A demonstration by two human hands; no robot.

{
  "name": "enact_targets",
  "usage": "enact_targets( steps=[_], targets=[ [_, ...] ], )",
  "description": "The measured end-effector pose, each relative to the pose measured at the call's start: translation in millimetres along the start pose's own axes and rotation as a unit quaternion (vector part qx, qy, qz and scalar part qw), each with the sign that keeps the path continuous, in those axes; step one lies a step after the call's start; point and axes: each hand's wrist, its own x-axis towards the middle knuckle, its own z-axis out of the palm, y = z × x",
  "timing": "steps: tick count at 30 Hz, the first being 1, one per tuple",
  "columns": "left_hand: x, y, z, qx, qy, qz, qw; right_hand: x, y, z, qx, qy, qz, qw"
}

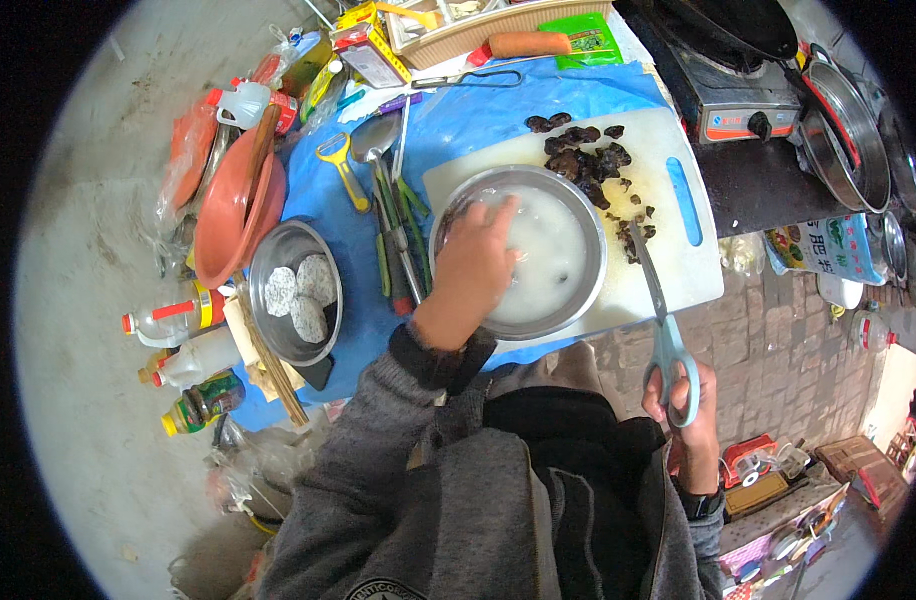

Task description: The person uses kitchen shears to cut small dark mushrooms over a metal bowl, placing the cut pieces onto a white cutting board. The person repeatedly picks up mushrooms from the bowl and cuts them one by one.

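My left hand [473, 262] reaches into a steel bowl [602, 277] of cloudy whitish liquid [551, 225]. Its visible fingers are spread; the hand covers the bowl's left part, and some fingertips are hard to make out. A small dark bit [563, 277] lies in the liquid. My right hand [687, 405] grips scissors [664, 337] with pale blue handles, their blades pointing at the white cutting board [690, 281]. By the blade tips lie small cut pieces [634, 240] of a dark food, perhaps wood ear fungus, with larger dark pieces [585, 161] behind them.
Left of the bowl lie green onions [407, 202], a turner [375, 135] and a yellow peeler [344, 172]. A second steel bowl [259, 319] holds dragon fruit slices [309, 319]. A reddish basin [210, 232] and bottles [176, 311] line the left edge. A gas stove [735, 105] stands right.
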Motion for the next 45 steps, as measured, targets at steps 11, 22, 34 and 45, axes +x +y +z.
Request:
enact_targets(
  steps=[11,22,34,45],
  targets=[
    [13.8,8.0,22.3,-0.258,-0.141,-0.060,0.954,-10.8,5.2,5.8,0.015,0.001,-0.008,1.000],
    [1.8,0.0,-34.4,-0.562,-0.240,-0.307,0.730,-10.3,2.1,16.1,-0.001,-0.010,0.015,1.000],
    [-8.1,-4.2,-25.6,-0.477,-0.207,-0.271,0.810,-9.6,8.8,23.2,-0.005,-0.028,-0.004,1.000],
    [-5.6,2.0,-21.2,-0.319,-0.046,-0.047,0.945,-10.3,12.2,25.2,-0.002,-0.046,-0.008,0.999]
  ],
)
